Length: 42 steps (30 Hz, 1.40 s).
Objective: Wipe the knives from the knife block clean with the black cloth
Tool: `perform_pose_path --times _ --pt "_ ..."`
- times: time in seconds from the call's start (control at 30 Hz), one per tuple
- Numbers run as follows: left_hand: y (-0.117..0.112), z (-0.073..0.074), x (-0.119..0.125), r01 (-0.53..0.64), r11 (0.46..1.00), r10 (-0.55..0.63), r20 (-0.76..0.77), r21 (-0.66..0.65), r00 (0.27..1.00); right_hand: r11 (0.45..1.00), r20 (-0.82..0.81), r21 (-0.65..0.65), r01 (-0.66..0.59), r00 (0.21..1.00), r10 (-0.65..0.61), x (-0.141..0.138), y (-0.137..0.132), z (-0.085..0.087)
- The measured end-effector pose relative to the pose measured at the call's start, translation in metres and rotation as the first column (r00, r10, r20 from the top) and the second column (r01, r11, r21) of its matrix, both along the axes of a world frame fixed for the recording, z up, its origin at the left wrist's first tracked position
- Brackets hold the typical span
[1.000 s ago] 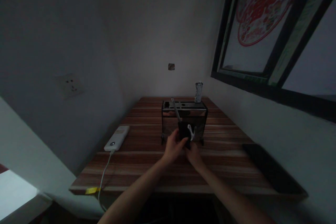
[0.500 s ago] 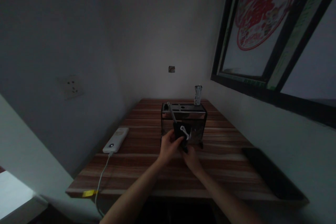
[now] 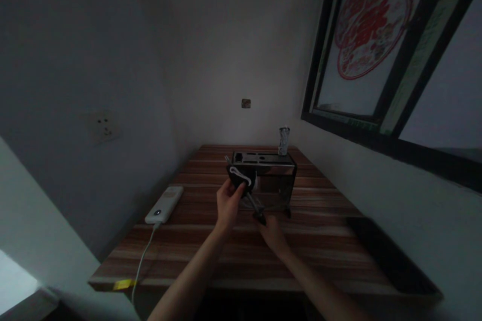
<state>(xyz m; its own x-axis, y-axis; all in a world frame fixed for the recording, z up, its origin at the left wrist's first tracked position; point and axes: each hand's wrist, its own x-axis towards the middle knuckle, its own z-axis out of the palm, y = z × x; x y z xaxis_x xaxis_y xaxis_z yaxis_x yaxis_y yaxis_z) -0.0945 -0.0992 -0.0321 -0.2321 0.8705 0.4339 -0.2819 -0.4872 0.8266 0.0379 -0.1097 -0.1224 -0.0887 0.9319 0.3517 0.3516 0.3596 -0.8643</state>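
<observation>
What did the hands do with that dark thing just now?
The left hand carried the dark thing with the white loop up and leftward, in front of the left end of the metal rack. Its thin rod, earlier pointing up, now slants down to the right hand. Rack, power bank and can stayed put.

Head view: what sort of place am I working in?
Likely a dim home room: striped wooden desk against plain walls, wall socket, cabled power bank, dark-framed red paper-cut. Left hand and right hand grip a black tool.
</observation>
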Motion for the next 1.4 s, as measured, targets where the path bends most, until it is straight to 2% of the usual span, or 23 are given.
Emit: perform_pose_path --times 0.17,0.47,0.7,0.9,1.23,1.4 --pt "0.001 0.012 -0.006 -0.039 0.999 0.037 0.057 0.031 0.998 1.000 0.049 0.004 -0.002 0.999 0.002 0.000 0.000 -0.002" --pt "0.008 0.051 -0.015 -0.099 0.991 0.086 0.152 0.087 0.985 1.000 0.031 0.010 0.009 0.999 -0.009 0.001 0.003 -0.007" --pt "0.012 0.062 -0.017 -0.139 0.987 0.124 0.166 0.081 0.978 0.999 0.009 0.009 0.038 0.999 -0.038 0.001 0.004 -0.008" --pt "0.003 0.057 -0.006 -0.150 0.984 0.142 0.087 0.100 0.986 0.999 -0.014 0.006 0.045 0.999 -0.045 0.001 0.004 -0.009" --pt "-0.005 0.035 0.007 -0.074 0.997 0.074 0.018 0.029 0.997 0.999 -0.052 -0.011 0.040 0.998 -0.040 0.002 0.002 -0.007" --pt "-0.010 0.018 0.016 -0.030 1.000 0.030 -0.064 -0.005 0.997 1.000 -0.087 -0.022 0.021 0.996 -0.023 0.003 0.002 -0.008"
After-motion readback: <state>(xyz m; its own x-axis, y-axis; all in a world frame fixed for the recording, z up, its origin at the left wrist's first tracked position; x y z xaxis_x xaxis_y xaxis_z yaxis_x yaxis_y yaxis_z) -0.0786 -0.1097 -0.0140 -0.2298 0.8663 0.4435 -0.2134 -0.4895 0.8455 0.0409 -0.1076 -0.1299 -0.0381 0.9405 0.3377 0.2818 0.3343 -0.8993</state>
